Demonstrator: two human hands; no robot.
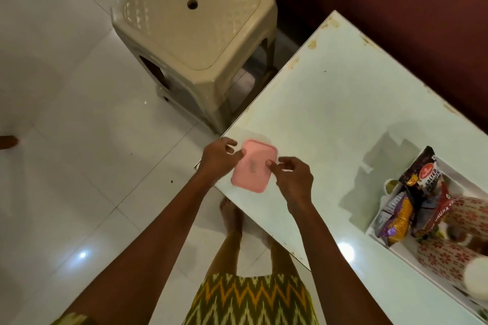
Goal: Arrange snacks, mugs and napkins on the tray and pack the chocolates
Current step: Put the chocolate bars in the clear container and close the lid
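The left hand [217,157] is resting its thumb and fingertips against the left edge of a pink lidded box [254,165], fingers loosely curled and touching it rather than wrapped round it. The right hand [291,178] is pressing its thumb on the right side of the lid, its other fingers bent and slightly apart; neither hand is clamped fully on the box. The box is lying flat between the two hands, near the corner of the pale bench [330,119].

Well to the right of the right hand, a white tray [396,249] is sitting on the bench, holding a salted peanuts packet [422,170], a yellow snack packet [397,219] and red floral napkins [446,258]. Beyond the left hand, a beige plastic stool [195,31] is standing on the white tiled floor [66,87].
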